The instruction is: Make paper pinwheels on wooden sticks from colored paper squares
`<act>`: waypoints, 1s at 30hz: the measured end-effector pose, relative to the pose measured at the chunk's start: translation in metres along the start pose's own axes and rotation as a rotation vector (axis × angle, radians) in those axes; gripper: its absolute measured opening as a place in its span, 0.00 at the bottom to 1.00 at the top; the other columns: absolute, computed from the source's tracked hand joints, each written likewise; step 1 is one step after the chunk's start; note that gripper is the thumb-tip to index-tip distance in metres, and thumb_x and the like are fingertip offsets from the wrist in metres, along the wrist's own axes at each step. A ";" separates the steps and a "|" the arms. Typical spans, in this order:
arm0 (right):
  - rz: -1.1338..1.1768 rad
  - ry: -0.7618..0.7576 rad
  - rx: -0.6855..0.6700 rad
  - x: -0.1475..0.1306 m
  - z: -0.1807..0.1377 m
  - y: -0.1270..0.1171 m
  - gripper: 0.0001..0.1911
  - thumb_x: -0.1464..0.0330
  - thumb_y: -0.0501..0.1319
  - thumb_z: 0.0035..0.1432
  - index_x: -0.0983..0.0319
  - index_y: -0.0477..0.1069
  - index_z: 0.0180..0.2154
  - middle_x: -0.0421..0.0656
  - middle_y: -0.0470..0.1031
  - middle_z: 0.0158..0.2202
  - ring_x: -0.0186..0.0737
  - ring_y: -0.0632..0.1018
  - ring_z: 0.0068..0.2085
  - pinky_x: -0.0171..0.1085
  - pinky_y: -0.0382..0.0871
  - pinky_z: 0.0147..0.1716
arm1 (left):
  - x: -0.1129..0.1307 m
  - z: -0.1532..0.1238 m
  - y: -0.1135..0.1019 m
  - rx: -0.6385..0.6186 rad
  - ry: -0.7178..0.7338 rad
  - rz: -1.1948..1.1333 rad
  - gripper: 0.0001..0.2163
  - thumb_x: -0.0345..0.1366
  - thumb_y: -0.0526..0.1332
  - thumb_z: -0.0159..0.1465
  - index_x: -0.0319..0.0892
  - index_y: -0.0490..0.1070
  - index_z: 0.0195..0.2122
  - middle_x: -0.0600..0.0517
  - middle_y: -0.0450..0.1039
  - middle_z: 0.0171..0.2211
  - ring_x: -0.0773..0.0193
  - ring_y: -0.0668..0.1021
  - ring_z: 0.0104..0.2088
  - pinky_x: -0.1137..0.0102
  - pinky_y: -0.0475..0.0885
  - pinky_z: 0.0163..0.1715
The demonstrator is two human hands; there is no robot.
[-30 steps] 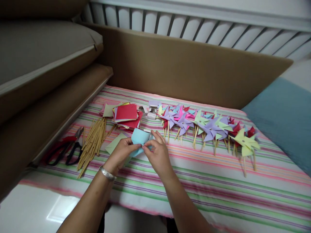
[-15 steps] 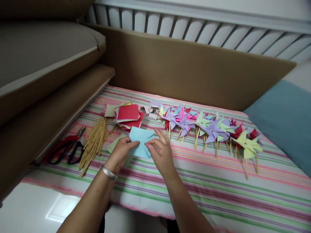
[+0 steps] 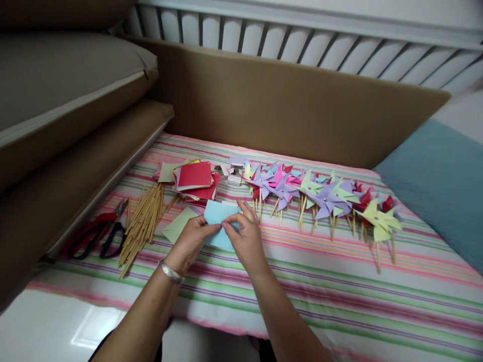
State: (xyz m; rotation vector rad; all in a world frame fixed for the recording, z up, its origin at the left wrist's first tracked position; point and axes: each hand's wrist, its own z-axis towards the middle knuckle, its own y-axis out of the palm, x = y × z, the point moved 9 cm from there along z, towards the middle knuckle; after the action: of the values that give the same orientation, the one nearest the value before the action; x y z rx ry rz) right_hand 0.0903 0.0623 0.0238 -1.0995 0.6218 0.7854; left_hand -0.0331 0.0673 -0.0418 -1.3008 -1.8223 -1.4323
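Note:
A light blue paper square (image 3: 217, 211) with slits at its corners is held between both hands above the striped cloth. My left hand (image 3: 191, 238) grips its left side, thumb on top and fingers underneath. My right hand (image 3: 244, 234) pinches the paper near its middle with thumb and forefinger, the other fingers raised; the two thumb tips nearly meet. What lies under the right fingertips is hidden. A pale green paper square (image 3: 178, 225) lies just left of the blue one, partly behind my left hand.
Scissors (image 3: 101, 232) and a heap of wooden sticks (image 3: 142, 221) lie at left. Behind are stacked coloured papers (image 3: 195, 174) and a small open box (image 3: 234, 179). Several finished pinwheels (image 3: 325, 199) stretch to the right. A brown panel (image 3: 279, 105) stands along the back.
My right hand has moved left over the blue paper, its thumb and forefinger now at the paper's middle beside my left thumb. The view has shifted slightly.

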 end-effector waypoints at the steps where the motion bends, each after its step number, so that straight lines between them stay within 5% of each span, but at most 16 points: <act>1: 0.001 0.010 -0.003 0.000 0.000 0.000 0.03 0.70 0.61 0.51 0.60 0.72 0.26 0.48 0.64 0.58 0.50 0.59 0.61 0.51 0.51 0.58 | 0.000 0.000 0.001 -0.010 -0.004 -0.008 0.13 0.32 0.71 0.42 0.36 0.77 0.30 0.49 0.78 0.26 0.65 0.76 0.25 0.71 0.68 0.31; 5: -0.003 0.025 -0.013 0.001 0.000 0.002 0.03 0.70 0.61 0.51 0.60 0.72 0.26 0.50 0.64 0.58 0.50 0.59 0.61 0.50 0.51 0.58 | 0.000 -0.002 0.005 -0.048 -0.015 -0.047 0.12 0.34 0.70 0.45 0.36 0.77 0.31 0.49 0.78 0.26 0.65 0.76 0.26 0.71 0.69 0.31; 12: -0.021 -0.046 -0.026 -0.005 -0.003 0.007 0.03 0.71 0.61 0.50 0.59 0.72 0.26 0.47 0.63 0.58 0.50 0.59 0.61 0.53 0.52 0.57 | -0.002 -0.001 -0.009 0.093 -0.025 -0.064 0.09 0.35 0.69 0.45 0.39 0.76 0.28 0.52 0.76 0.25 0.65 0.75 0.26 0.72 0.68 0.28; 30: -0.006 -0.011 -0.018 -0.001 -0.004 0.010 0.03 0.72 0.60 0.49 0.59 0.71 0.25 0.49 0.65 0.56 0.51 0.61 0.60 0.53 0.54 0.57 | -0.005 0.002 -0.008 0.071 -0.019 -0.178 0.10 0.31 0.67 0.45 0.37 0.73 0.30 0.53 0.74 0.22 0.65 0.74 0.22 0.69 0.69 0.29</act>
State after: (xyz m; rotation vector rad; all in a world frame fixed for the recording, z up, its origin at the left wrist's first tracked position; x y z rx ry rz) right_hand 0.0815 0.0611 0.0177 -1.1126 0.6028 0.7928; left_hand -0.0376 0.0673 -0.0499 -1.1457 -2.0255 -1.4346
